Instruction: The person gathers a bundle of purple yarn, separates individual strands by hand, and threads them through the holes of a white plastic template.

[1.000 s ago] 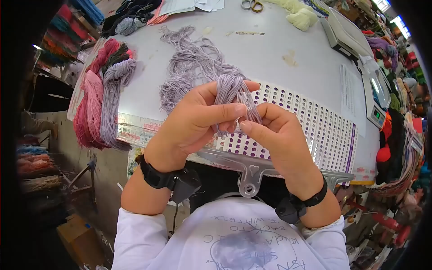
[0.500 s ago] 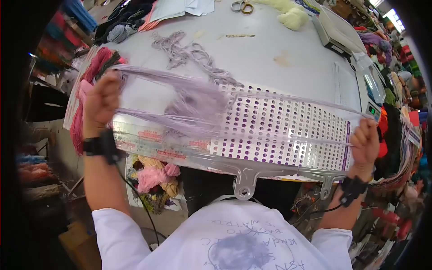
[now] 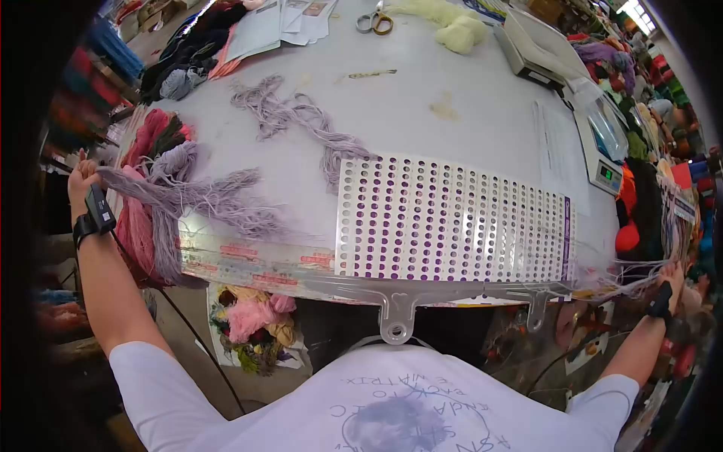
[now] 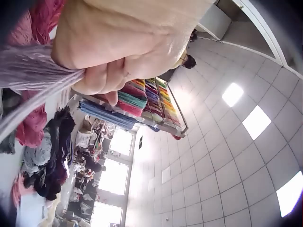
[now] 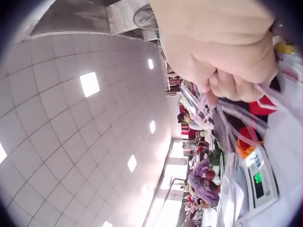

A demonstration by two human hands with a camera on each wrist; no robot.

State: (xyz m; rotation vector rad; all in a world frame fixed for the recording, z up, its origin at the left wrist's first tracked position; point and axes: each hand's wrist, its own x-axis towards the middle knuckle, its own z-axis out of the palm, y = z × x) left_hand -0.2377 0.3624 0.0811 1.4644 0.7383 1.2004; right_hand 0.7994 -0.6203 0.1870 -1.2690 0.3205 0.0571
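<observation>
Out past the table's left edge, my left hand (image 3: pixel 84 187) grips the end of a thick bundle of lavender yarn (image 3: pixel 192 194). Its frayed loose ends spread over the table's left part. Curled fingers (image 4: pixel 97 78) close round the strands in the left wrist view. Far to the right, my right hand (image 3: pixel 672 277) holds a thinner bunch of lavender strands (image 3: pixel 621 279), which trails over the table's right corner. In the right wrist view its fingers (image 5: pixel 232 87) are folded over them. Another lavender length of yarn (image 3: pixel 294 113) lies loose on the table.
A white card with rows of holes (image 3: pixel 452 218) sits at the front edge by a grey clamp (image 3: pixel 395 316). Pink skeins (image 3: pixel 135 207) hang at the left. A scale (image 3: pixel 602 177), scissors (image 3: pixel 374 22) and pale yellow yarn (image 3: pixel 461 34) lie farther off.
My hands have gone from close together at the middle to far apart on both sides. The lavender yarn between them has separated into two bunches, one in each hand.
</observation>
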